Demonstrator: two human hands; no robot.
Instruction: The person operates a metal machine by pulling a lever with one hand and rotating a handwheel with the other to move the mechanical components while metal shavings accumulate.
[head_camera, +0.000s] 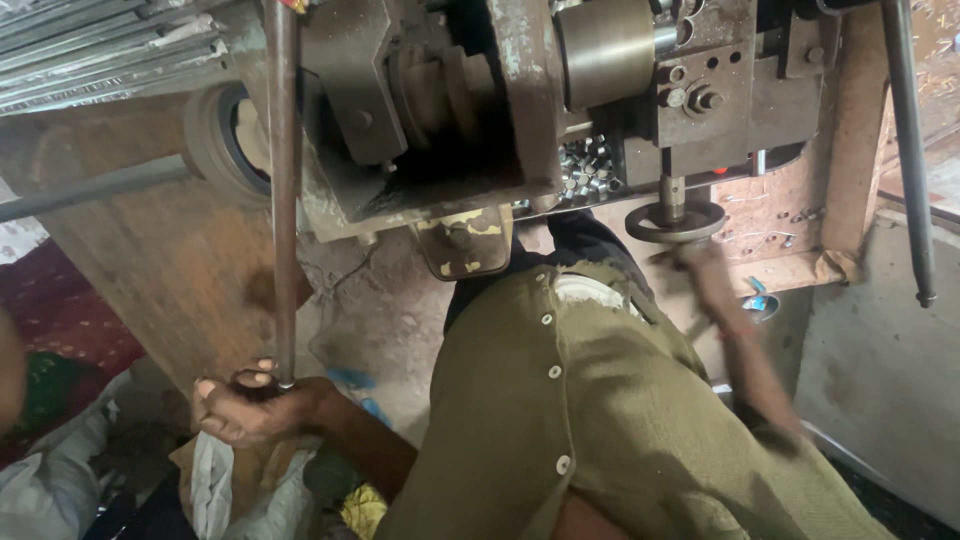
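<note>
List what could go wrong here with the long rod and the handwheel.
1. The left hand grips only the lower end of the long metal rod, which runs up past the machine body; it might slip or snag there.
2. The right hand is motion-blurred beside the handwheel, so fingers or the loose green shirt could catch.

A dusty concrete floor (385, 320) lies under a worn wooden panel (165, 250) that slopes down at the left. Grey metal bars (95, 45) are stacked in the upper left corner. A plain grey wall (885, 350) stands at the right, with a wooden post (850, 150) beside it. The light is dim and warm.
</note>
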